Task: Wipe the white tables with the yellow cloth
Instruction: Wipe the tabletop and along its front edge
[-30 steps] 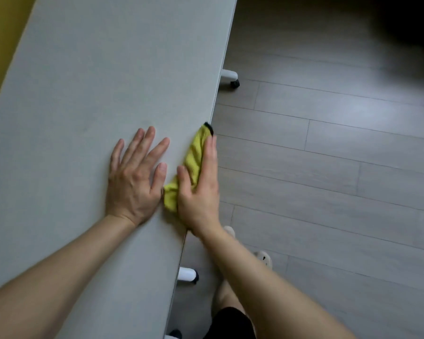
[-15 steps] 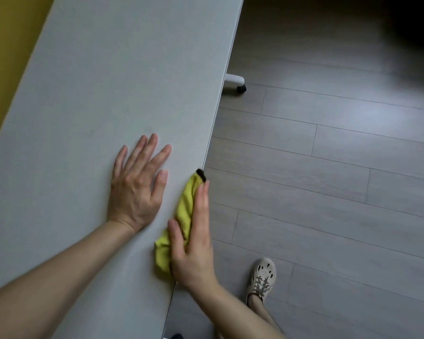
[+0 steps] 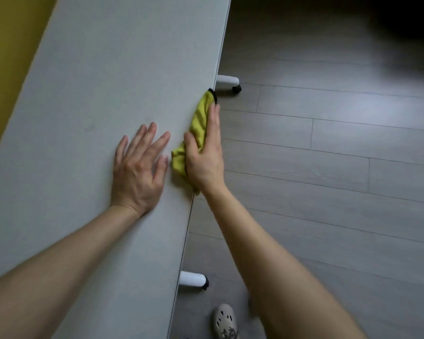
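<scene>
Mid-wipe, working the table's right edge. The right hand [image 3: 205, 152] presses the yellow cloth [image 3: 198, 128] flat against the rim of the white table [image 3: 108, 94], fingers stretched along the edge and thumb on top, so the cloth is pinned under palm and fingers rather than pinched. The cloth is folded long and narrow; its dark-trimmed far corner pokes out beyond the fingertips, level with the far caster foot [image 3: 228, 83].

The left hand [image 3: 138, 168] lies flat on the tabletop just beside the cloth, fingers spread wide, holding nothing. I read it as a brace.

Progress: I cannot tell from the surface which parts are already wiped; no streaks, damp marks or dirt show on the top. My guess is that the edge pass is underway, with the stretch toward the near caster foot [image 3: 192, 280] and the far end yet to be confirmed. Only one table is in view, so any others remain unaccounted for.

A shoe [image 3: 225, 322] stands on the grey floor [image 3: 328, 192] near the table.
</scene>
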Available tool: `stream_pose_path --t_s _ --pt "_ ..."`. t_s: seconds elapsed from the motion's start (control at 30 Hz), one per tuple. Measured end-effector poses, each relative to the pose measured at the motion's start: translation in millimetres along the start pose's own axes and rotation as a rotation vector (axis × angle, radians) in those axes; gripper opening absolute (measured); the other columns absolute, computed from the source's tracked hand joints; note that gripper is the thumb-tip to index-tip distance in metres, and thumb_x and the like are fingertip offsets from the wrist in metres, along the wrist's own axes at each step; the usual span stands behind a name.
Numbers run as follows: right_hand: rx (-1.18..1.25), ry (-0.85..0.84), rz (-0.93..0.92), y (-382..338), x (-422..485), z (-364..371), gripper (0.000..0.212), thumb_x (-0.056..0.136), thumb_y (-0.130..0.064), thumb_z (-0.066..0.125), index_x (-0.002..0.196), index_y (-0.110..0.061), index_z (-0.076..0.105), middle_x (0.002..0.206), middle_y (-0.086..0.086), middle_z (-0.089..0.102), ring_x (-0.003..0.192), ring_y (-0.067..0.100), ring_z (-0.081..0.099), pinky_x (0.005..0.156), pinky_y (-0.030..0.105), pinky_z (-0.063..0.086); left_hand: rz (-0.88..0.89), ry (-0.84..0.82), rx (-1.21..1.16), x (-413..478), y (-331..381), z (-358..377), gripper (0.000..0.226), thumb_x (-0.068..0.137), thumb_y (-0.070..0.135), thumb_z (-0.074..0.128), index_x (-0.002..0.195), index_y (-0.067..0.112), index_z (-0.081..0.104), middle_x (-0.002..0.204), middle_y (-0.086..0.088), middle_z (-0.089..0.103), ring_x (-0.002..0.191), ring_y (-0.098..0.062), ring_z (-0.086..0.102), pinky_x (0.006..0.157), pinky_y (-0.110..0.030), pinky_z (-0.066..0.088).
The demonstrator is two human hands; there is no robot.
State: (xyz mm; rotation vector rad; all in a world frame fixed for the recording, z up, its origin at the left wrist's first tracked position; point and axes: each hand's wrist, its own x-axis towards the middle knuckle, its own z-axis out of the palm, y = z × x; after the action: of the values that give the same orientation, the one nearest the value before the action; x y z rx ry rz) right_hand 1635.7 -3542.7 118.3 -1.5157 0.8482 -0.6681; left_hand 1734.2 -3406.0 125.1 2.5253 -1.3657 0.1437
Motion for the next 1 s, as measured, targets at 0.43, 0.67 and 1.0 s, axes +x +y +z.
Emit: stream_pose_path --t_s 0.43,0.67,1.0 --pt "-0.052 -0.124 0.066 -8.9 -33.9 -14.0 0.086 0.107 -0.021 0.063 0.174 -0.026 0.009 0.182 -0.004 0.005 0.166 0.012 0.011 0.131 0.026 0.017 -0.003 0.021 -0.163 -4.6 -1.9 0.9 0.044 0.110 0.039 0.053 0.148 0.023 0.067 0.163 -0.011 0.054 0.155 -0.030 0.046 0.130 -0.052 0.030" --pt "-0.077 -0.147 0.067 1.6 -164.9 -6.5 0.089 0.107 -0.020 0.061 0.174 -0.030 0.003 0.182 -0.012 0.000 0.162 -0.005 0.006 0.121 0.006 0.013 0.069 -0.262 -0.179 -132.0 -4.3 -54.6 0.065 0.106 0.059 0.042 0.167 0.037 0.039 0.180 0.000 0.022 0.168 -0.023 0.017 0.135 -0.052 0.016" --pt "-0.111 -0.143 0.173 -13.3 -207.7 -5.9 0.089 0.103 -0.030 0.063 0.174 -0.028 0.009 0.182 -0.008 0.010 0.165 0.009 0.017 0.135 0.034 0.019 -0.065 -0.840 0.102 -231.2 4.8 -149.7 0.160 0.055 0.071 0.094 0.162 0.057 -0.025 0.173 0.016 -0.038 0.164 -0.016 -0.027 0.135 -0.059 0.010"
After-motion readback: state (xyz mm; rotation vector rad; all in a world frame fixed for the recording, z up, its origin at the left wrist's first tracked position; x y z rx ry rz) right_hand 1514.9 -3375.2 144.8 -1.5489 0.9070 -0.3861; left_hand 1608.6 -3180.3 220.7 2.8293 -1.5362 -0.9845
